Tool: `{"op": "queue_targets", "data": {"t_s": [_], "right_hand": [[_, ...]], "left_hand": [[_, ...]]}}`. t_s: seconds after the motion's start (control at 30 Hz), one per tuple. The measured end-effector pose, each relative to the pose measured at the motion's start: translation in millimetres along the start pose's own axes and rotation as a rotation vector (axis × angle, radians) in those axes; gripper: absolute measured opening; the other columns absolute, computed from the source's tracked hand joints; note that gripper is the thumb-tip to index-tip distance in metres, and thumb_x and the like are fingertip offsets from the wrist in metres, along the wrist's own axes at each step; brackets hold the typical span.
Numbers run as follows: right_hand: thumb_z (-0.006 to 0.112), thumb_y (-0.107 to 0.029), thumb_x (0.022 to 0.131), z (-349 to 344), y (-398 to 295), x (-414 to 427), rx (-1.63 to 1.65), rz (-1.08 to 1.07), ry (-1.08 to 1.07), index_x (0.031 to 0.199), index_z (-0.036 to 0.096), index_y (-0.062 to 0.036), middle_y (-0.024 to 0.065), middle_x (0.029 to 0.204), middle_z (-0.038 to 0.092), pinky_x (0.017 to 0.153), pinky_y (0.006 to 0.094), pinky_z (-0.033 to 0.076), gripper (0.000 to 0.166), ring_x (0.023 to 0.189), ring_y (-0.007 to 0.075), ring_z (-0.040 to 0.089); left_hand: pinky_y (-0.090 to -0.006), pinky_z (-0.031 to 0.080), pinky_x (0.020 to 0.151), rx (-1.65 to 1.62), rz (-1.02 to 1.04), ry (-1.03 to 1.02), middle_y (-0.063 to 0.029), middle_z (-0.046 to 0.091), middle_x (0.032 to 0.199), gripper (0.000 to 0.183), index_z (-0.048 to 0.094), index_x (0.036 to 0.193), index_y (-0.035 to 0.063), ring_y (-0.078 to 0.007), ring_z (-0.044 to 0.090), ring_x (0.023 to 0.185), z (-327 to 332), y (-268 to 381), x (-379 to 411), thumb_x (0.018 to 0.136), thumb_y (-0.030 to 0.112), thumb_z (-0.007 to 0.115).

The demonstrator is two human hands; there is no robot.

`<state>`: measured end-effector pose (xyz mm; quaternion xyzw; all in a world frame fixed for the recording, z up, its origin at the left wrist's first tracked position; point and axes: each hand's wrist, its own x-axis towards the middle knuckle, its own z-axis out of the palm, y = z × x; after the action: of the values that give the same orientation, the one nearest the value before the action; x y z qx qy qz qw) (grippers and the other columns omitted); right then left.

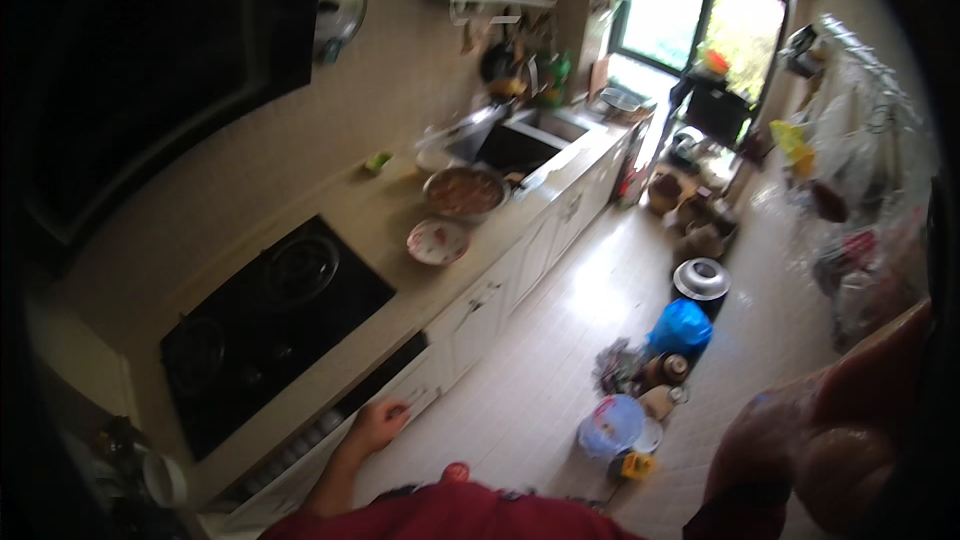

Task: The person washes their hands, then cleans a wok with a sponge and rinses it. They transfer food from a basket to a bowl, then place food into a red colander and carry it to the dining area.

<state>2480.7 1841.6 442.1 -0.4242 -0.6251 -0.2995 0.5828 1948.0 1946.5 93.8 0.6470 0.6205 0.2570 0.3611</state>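
My left hand hangs with loosely curled fingers in front of the white cabinets below the counter. A small dark patch shows between its thumb and fingers; whether it is an object or shadow is unclear. Large and close to the camera at the lower right, my right hand is raised and blurred, its fingers hard to make out. A black gas stove is set into the counter. Beyond it stand a patterned bowl and a metal basin of reddish-brown food, beside the sink.
Along the floor by the right wall are a blue plastic bag, a clear plastic tub, jars and a metal-lidded pot. Plastic bags hang on that wall. A range hood juts out above the stove.
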Motion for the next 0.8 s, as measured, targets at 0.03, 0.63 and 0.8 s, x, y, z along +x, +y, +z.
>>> {"op": "queue_targets", "data": {"t_s": [0.03,0.63,0.8], "right_hand": [[0.054,-0.017,0.091,25,1,3,0.003,-0.016,-0.061,0.105,0.06,0.0026,0.0131,0.095,0.062,0.079,0.0324,0.048,0.025,0.086,0.0185,0.059],[0.067,-0.008,0.078,510,213,-172,0.192,-0.136,-1.271,0.115,0.061,0.0006,0.0167,0.106,0.066,0.081,0.0363,0.05,0.038,0.093,0.0256,0.063],[0.076,-0.016,0.072,545,205,-308,0.728,0.032,-1.854,0.109,0.065,-0.0024,0.0196,0.103,0.067,0.079,0.0383,0.052,0.041,0.094,0.032,0.065]], "left_hand": [[-0.0326,0.051,0.077,0.028,-0.023,-0.03,-0.0098,0.069,0.096,0.022,0.067,0.103,0.0042,-0.0167,0.064,0.088,7,7,30,0.086,0.018,0.065],[-0.0415,0.049,0.084,0.133,-0.208,0.291,-0.0196,0.064,0.104,0.03,0.062,0.107,0.0029,-0.0355,0.061,0.098,58,58,124,0.083,0.02,0.064],[-0.0403,0.051,0.083,-0.079,-0.565,0.608,-0.0185,0.067,0.1,0.029,0.064,0.104,0.0021,-0.034,0.064,0.096,82,47,31,0.083,0.022,0.065]]}}
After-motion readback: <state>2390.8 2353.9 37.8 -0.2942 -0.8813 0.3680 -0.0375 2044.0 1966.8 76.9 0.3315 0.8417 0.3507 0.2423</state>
